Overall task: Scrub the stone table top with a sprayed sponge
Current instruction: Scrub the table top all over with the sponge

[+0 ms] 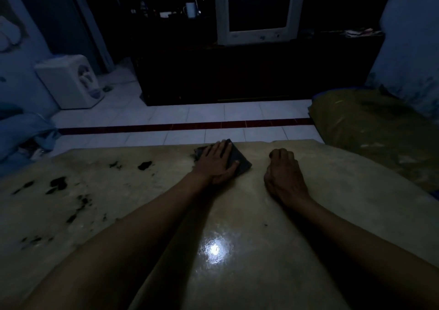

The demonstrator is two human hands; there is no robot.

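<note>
The beige stone table top [344,190] fills the lower half of the head view and looks wet and shiny near me. A dark flat sponge [240,160] lies close to the table's far edge. My left hand [217,163] presses flat on the sponge, fingers spread over it. To its right, my right hand [285,174] rests on the stone with its fingers curled into a loose fist and nothing visible in it. Dark blotches [58,182] mark the left part of the table.
Beyond the table edge lies a white tiled floor [213,112] with a dark red stripe. A white fan box [71,84] stands at the left, a dark cabinet [237,72] at the back. An olive-covered surface [380,129] sits at the right.
</note>
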